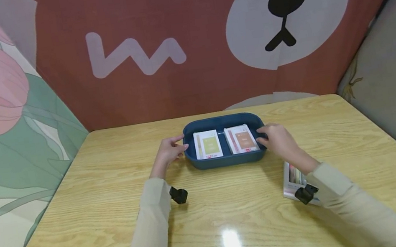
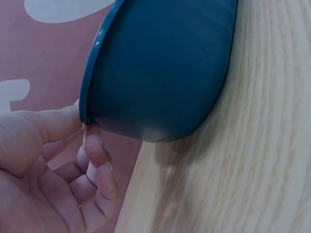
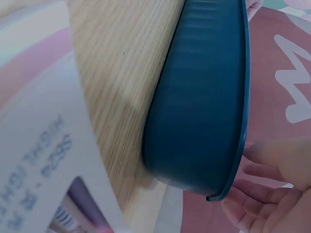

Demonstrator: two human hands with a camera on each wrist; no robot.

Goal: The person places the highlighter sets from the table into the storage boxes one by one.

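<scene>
Blue tray (image 1: 230,160) has its rim pinched by your left hand (image 1: 168,150) and right hand (image 1: 280,140). Hold those fingers level so the white packs (image 1: 210,144) between them lie flat.

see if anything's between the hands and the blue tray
Nothing visible: the left hand pinches the blue tray at its left rim, the right hand holds its right rim. The highlighter box lies apart from it.

One counter (image 1: 202,207) carries one tray (image 1: 229,161), two packs (image 1: 207,144) (image 1: 241,139) showing inside it and one box (image 1: 292,187), while two hands (image 1: 169,150) (image 1: 279,139), two sleeves (image 1: 151,227) (image 1: 361,202) and two black cameras (image 1: 179,195) (image 1: 306,194), one per wrist, are in view.
</scene>
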